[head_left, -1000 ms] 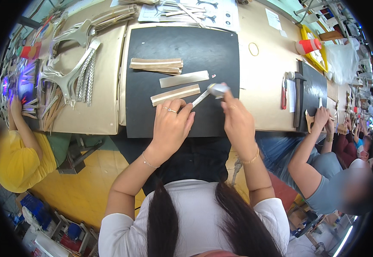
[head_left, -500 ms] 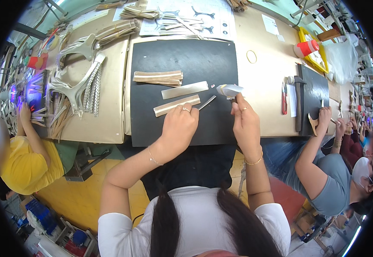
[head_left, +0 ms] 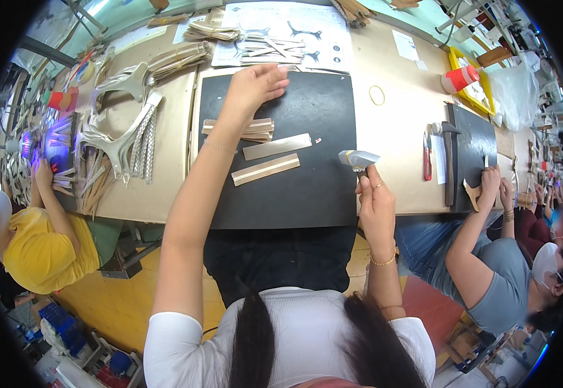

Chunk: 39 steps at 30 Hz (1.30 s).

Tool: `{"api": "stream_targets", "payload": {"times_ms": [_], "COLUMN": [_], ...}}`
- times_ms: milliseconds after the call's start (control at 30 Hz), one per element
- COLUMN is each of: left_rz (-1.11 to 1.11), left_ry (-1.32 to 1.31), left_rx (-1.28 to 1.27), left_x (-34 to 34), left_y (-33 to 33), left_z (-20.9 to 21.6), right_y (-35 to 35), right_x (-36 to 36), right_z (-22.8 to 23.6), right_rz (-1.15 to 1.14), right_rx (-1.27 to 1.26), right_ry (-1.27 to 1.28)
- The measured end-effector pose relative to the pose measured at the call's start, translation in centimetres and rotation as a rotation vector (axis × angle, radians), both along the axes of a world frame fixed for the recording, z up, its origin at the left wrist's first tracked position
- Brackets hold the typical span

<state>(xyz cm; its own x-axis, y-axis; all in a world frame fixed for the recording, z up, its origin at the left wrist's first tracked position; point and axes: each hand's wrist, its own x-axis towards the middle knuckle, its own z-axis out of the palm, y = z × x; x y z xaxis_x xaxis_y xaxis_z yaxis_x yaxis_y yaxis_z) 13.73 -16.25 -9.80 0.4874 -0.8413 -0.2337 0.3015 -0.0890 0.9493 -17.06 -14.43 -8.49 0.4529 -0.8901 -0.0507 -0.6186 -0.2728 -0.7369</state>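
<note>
My left hand [head_left: 255, 89] reaches over the far edge of the black mat [head_left: 281, 207], fingers loosely stretched and apart, nothing visible in them. Just beyond it lie thin pale strips [head_left: 272, 50] on a printed sheet [head_left: 333, 55]. Under my left forearm is a stack of brown strips with light centres [head_left: 261, 132]. Nearer me, a plain silvery-beige strip [head_left: 277, 147] and a single brown strip with a white centre line [head_left: 265, 170] lie side by side. My right hand [head_left: 377, 200], at the mat's right edge, grips a small grey-white wedge-shaped thing with a yellow band [head_left: 358, 158]; its kind is unclear.
Y-shaped silvery pieces [head_left: 110, 139] and bundled strips [head_left: 178, 55] lie at the left. To the right are a rubber band [head_left: 376, 95], red-handled scissors [head_left: 427, 165], a hammer [head_left: 450, 161] and a yellow tray [head_left: 456, 61]. Co-workers sit on both sides.
My left hand has left the nearer brown strip and moved to the mat's far edge. The slim metal rod beside it no longer shows. My right hand has shifted slightly right, keeping its grip.
</note>
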Motion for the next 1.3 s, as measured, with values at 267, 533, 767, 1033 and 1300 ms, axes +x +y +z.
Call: {"api": "stream_targets", "payload": {"times_ms": [267, 533, 767, 1033, 1300], "left_rz": [-0.296, -0.229, -0.178, -0.185, -0.342], "left_ry": [-1.132, -1.219, -1.13, -1.47, -1.728], "left_rx": [0.163, 0.149, 0.088, -0.117, -0.144], "left_x": [-5.0, -8.3, -11.6, -11.3, -10.6], "left_y": [8.4, 11.2, 12.7, 13.1, 12.9], "left_z": [0.0, -1.6, -2.4, -2.6, -2.2], "right_y": [0.5, 1.5, 2.6, 2.9, 2.8], "right_x": [0.0, 0.7, 0.7, 0.6, 1.3], "right_z": [-0.8, -0.1, 0.1, -0.4, -0.2], "right_rz": [0.039, 0.095, 0.169, 0.21, 0.276], "right_rx": [-0.034, 0.013, 0.007, -0.064, -0.265], "right_ry": [-0.081, -0.112, -0.028, 0.008, 0.064]}}
